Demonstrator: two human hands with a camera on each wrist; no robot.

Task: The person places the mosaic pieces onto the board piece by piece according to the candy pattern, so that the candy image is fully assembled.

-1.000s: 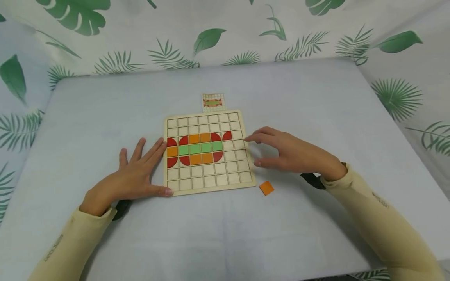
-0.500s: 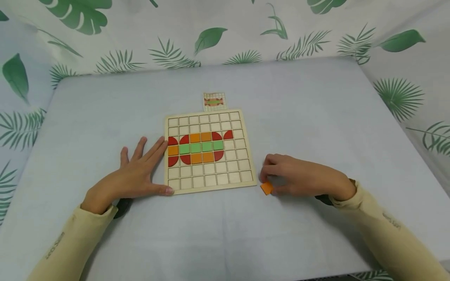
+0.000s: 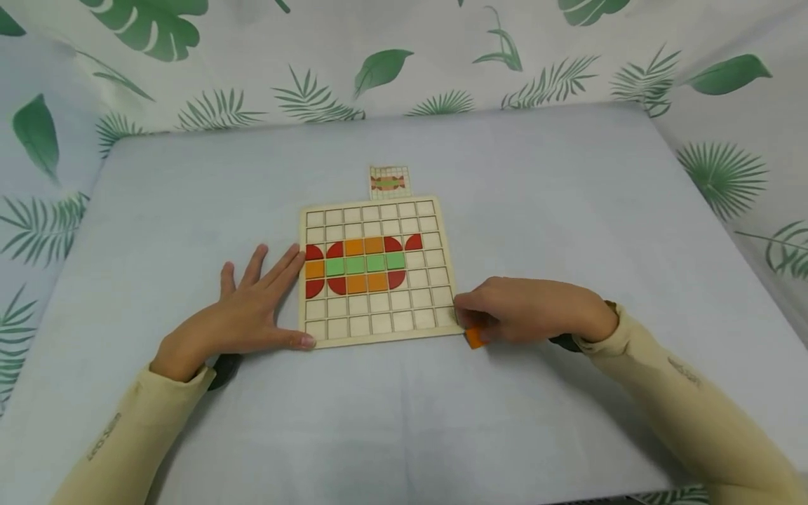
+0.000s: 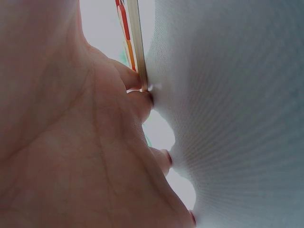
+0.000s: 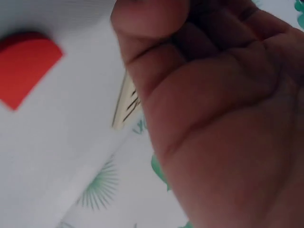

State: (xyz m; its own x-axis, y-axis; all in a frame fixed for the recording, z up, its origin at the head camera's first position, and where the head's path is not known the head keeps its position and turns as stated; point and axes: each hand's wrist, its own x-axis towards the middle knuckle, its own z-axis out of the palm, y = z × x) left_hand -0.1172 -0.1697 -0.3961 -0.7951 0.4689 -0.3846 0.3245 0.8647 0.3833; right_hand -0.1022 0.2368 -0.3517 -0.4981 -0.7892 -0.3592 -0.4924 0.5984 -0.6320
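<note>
A wooden grid board (image 3: pixel 379 324) lies on the table, carrying red curved pieces (image 3: pixel 397 280), orange square tiles (image 3: pixel 355 283) and green square tiles (image 3: pixel 355 264) in its middle rows. My left hand (image 3: pixel 243 319) is spread out, its thumb and index finger touching the board's left edge; the left wrist view shows the fingertips down on the cloth. By the board's near right corner, my right hand (image 3: pixel 527 308) pinches a loose orange tile (image 3: pixel 474 338), partly covered by the fingers. The right wrist view shows curled fingers and a red curved piece (image 5: pixel 28 69) apart from them.
A small pattern card (image 3: pixel 390 184) lies against the board's far edge, printed with a red, orange and green figure on a grid. Pale cloth covers the table (image 3: pixel 568 182). Leaf-printed fabric (image 3: pixel 435 70) hangs behind and at both sides.
My right hand has come down from the board's right edge to the loose orange tile, gripped it and shifted it slightly left. My left hand stays at the board's left edge.
</note>
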